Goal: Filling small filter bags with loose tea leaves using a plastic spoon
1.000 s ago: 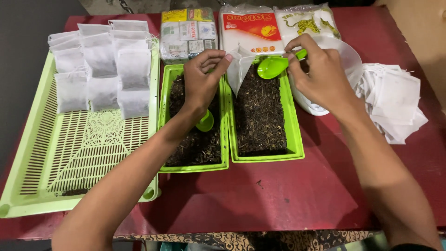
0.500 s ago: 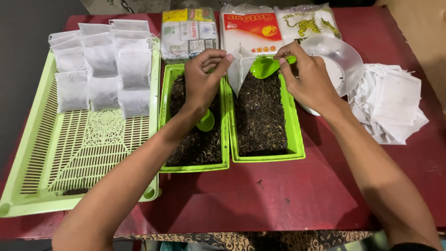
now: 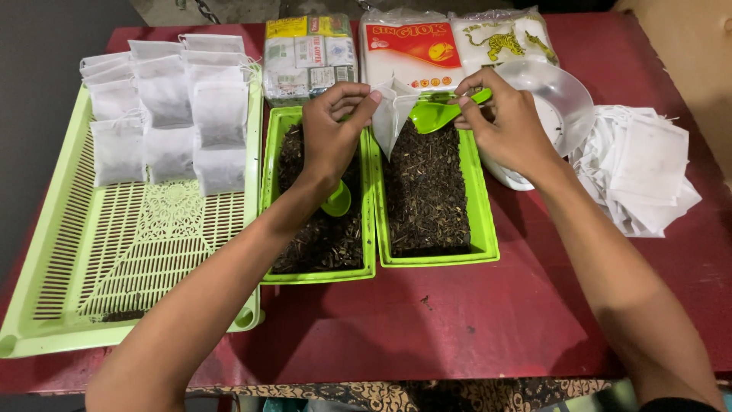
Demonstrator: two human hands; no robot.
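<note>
My left hand (image 3: 333, 131) pinches the top edge of a small white filter bag (image 3: 393, 114), holding it open above the gap between two green trays. In my right hand (image 3: 505, 126) is a green scoop (image 3: 435, 116), its bowl right at the bag's mouth. Both green trays, the left tray (image 3: 268, 191) and the right tray (image 3: 483, 229), hold dark loose tea leaves. A second green scoop (image 3: 337, 201) lies in the left tray, partly under my left forearm.
A large pale-green slotted tray (image 3: 137, 259) on the left carries several filled white bags (image 3: 164, 114). A pile of empty white bags (image 3: 640, 172) lies at the right, beside a clear plastic bowl on a white scale (image 3: 560, 103). Packaged goods (image 3: 412, 46) line the back of the red table (image 3: 457, 328).
My right hand has carried the green scoop leftward, from over the bowl to the mouth of the bag. My left hand keeps hold of the bag.
</note>
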